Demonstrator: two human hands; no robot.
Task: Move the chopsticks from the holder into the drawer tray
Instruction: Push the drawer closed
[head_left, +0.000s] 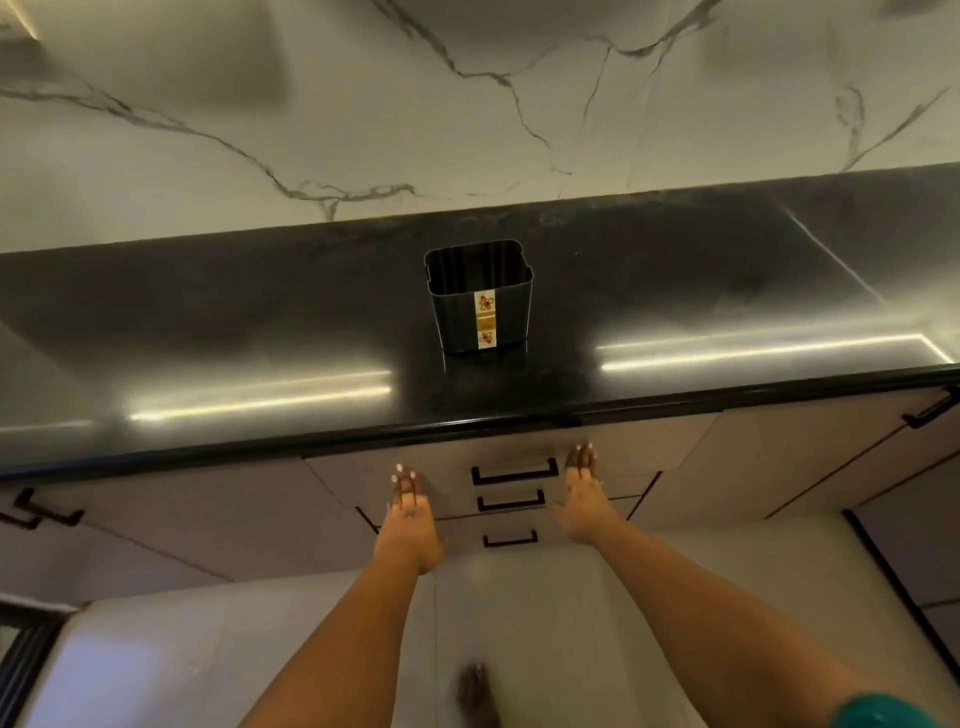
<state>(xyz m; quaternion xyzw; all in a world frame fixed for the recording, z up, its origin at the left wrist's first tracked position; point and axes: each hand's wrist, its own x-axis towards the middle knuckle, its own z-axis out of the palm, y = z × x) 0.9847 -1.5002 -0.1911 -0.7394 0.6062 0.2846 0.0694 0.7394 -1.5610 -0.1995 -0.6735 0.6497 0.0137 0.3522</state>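
Note:
A black ribbed holder with a gold flowered label stands upright on the black countertop, and I see no chopsticks in it. Below the counter edge the top drawer is shut, its black handle in the middle. My left hand lies flat against the drawer front left of the handle, fingers together and pointing up. My right hand lies flat on the front right of the handle. Neither hand holds anything. The drawer tray is hidden.
Two more drawers with black handles sit under the top one. Cabinet doors with black handles flank them at the left and right. A white marble wall rises behind the counter. A foot shows on the pale floor.

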